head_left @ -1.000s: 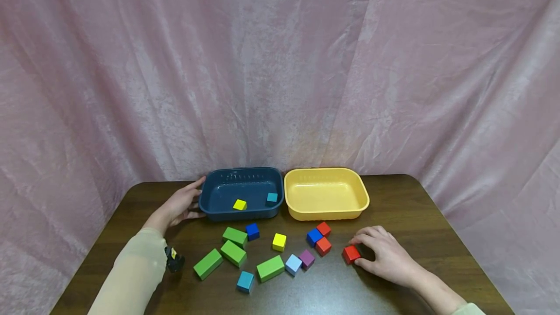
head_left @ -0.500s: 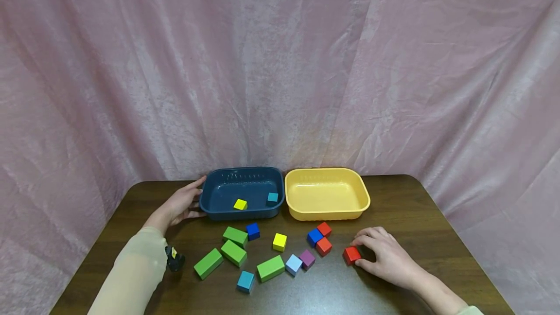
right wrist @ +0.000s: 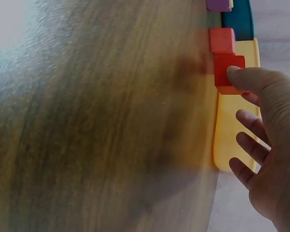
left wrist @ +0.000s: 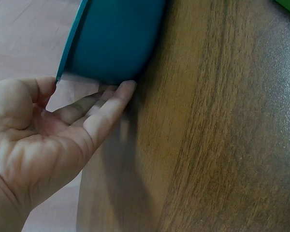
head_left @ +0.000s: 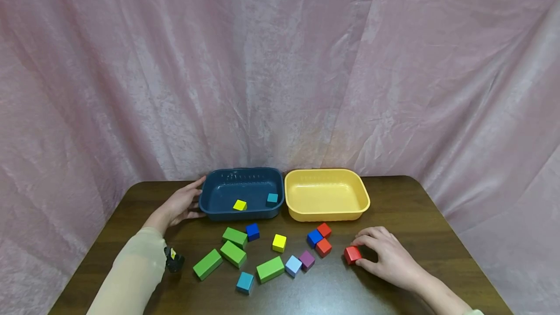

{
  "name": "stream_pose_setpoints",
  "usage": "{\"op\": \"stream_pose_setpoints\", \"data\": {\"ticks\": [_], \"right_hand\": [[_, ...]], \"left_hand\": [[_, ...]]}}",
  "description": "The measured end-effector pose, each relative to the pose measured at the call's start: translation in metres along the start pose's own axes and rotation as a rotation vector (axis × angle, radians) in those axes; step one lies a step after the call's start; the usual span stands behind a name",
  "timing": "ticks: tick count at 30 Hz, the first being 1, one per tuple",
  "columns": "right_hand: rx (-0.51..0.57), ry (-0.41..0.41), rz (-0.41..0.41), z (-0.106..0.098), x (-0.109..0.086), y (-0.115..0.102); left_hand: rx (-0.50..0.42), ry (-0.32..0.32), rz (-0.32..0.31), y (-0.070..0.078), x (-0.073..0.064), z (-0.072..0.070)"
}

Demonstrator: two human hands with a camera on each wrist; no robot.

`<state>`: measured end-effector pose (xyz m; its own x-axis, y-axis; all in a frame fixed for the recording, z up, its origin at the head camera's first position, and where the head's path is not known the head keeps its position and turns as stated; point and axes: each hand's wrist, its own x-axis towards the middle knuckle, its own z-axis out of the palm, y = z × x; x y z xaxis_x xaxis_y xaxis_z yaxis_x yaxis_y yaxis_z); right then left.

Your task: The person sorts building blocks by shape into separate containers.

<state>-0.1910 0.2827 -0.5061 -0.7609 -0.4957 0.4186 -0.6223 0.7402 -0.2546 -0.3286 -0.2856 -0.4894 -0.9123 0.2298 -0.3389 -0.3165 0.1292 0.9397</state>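
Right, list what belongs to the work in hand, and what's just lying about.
In the work, judging by the hands:
red cube, pinched by the right hand
dark blue tray, touched by the left hand
perhaps the tray's yellow cube and teal cube

Lying about, apparently:
yellow tray
green blocks
other red cubes
blue cubes
light blue cube
purple cube
loose yellow cube
loose teal cube

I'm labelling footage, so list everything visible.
Table: one, brown, foreground
Curtain: one, pink, behind
Blue tray: one, navy, back left
Yellow tray: one, yellow, back right
Green blocks: four, green, left half
Red cubes: three, red, right half
Blue cubes: two, blue, before trays
Yellow cubes: two, yellow, blue tray and table
Teal cubes: two, teal, blue tray and table
Pale cube: one, light blue, centre
Purple cube: one, purple, centre
Wrist device: one, black, left side
Sleeves: two, pale, foreground
Left grip: one, touching blue tray
Right grip: one, pinching red cube
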Motion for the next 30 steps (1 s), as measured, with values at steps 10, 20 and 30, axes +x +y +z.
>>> {"op": "stream_pose_setpoints", "data": {"ticks": [10, 20, 30], "right_hand": [[0.049, 0.011, 0.013, -0.013, 0.010, -0.002], [0.051, 0.034, 0.004, -0.018, 0.013, -0.011], [0.050, 0.073, -0.019, -0.030, 0.026, -0.013]], "left_hand": [[-0.009, 0.011, -0.005, 0.005, 0.001, 0.002], [-0.005, 0.003, -0.009, -0.003, -0.005, -0.001], [0.001, 0.005, -0.001, -0.002, -0.002, 0.001]]}}
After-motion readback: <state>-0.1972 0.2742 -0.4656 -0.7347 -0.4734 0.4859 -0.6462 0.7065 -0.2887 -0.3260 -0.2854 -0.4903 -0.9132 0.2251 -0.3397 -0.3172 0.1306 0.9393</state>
